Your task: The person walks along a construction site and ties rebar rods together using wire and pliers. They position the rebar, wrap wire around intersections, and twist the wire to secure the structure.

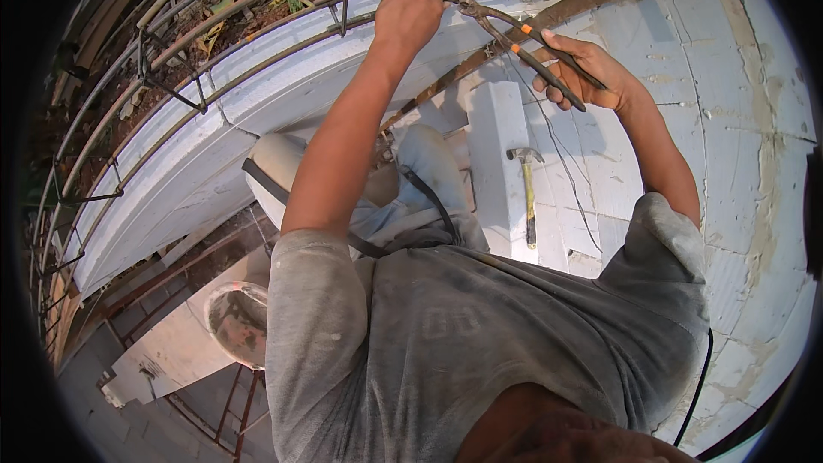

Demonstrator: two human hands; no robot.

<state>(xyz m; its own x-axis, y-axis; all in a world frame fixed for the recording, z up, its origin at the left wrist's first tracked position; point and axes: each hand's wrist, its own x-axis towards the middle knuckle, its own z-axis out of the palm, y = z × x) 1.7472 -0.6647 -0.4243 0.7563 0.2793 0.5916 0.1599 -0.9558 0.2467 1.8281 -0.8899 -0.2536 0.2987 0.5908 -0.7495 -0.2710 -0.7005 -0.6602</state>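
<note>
My left hand (410, 21) is closed in a fist at the lower bar of a long rebar cage (257, 2), and seems to grip that bar; the fingertips are hidden. My right hand (587, 73) holds a pair of pincers (523, 45) with black handles and orange bands. The handles stand somewhat apart. The pincers' jaws meet the cage just right of my left fist; what lies between them is too small to tell. A thin dark wire (561, 154) hangs below the pincers.
Long white blocks (163, 193) run beneath the cage. A claw hammer (527, 193) with a yellow and black handle lies on a white block to the right. Lower left, a round bucket (238, 321) stands on a board (163, 350). A pale block wall (720, 120) rises at right.
</note>
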